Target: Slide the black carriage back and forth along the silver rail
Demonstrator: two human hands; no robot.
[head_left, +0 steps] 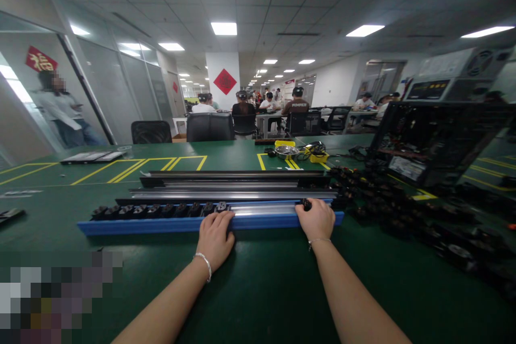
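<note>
A long blue rail (pixel 139 227) lies across the green table in front of me, with a shiny inner channel. Several small black parts (pixel 155 211) with round tops stand in a row along its left half. My left hand (pixel 215 239) grips the rail's near wall around the middle, fingers over the edge, beside the last part in the row. Over the rail's right end, my right hand (pixel 317 221) pinches another small black part (pixel 307 204); fine details of that part are hidden by the fingers.
Black rails (pixel 237 176) lie parallel behind the blue one. A pile of black parts (pixel 403 209) spreads at the right, before an open computer case (pixel 435 140). Cables and a yellow object (pixel 318 157) sit farther back. Other people (pixel 296 102) sit beyond the table.
</note>
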